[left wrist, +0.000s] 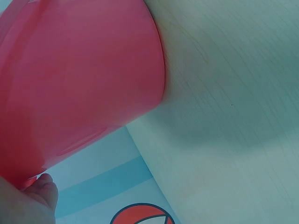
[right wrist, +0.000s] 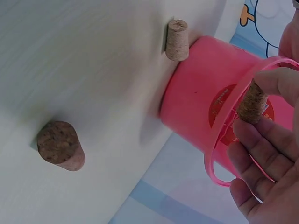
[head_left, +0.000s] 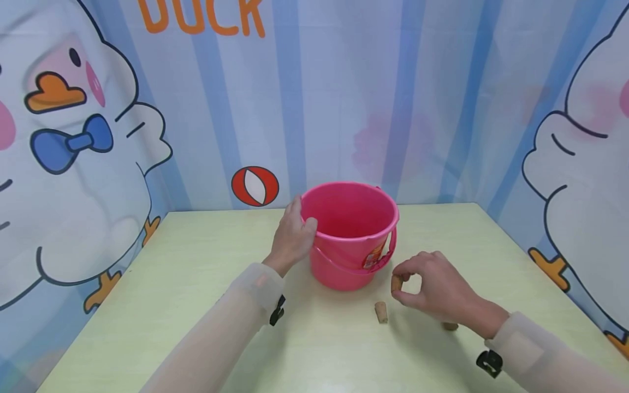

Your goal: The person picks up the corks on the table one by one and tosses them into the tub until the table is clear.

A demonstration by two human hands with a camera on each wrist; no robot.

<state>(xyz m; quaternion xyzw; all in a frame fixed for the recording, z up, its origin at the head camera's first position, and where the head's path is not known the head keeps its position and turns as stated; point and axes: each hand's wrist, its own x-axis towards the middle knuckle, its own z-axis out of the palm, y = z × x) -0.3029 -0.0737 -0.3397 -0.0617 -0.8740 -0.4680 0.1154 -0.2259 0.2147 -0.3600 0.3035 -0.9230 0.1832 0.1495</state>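
A pink bucket [head_left: 339, 267] stands on the table, its handle [head_left: 388, 256] hanging down at the front right. My left hand [head_left: 293, 234] grips the bucket's left rim, thumb at the near side. Between thumb and fingertips, my right hand [head_left: 437, 286] pinches a cork stopper [right wrist: 252, 102], just right of the bucket and apart from it. A second cork stopper [head_left: 381, 312] lies on the table in front of the bucket. Partly hidden under the right wrist in the head view is a third cork [head_left: 450, 326], plainly seen in the right wrist view as a darker-ended cork [right wrist: 60, 144].
The pale wooden table [head_left: 196, 305] ends at a fabric backdrop [head_left: 339, 98] with blue stripes and printed ducks, which rises on the left, back and right. Dark bands with small clips [head_left: 490, 363] sit on the wrists.
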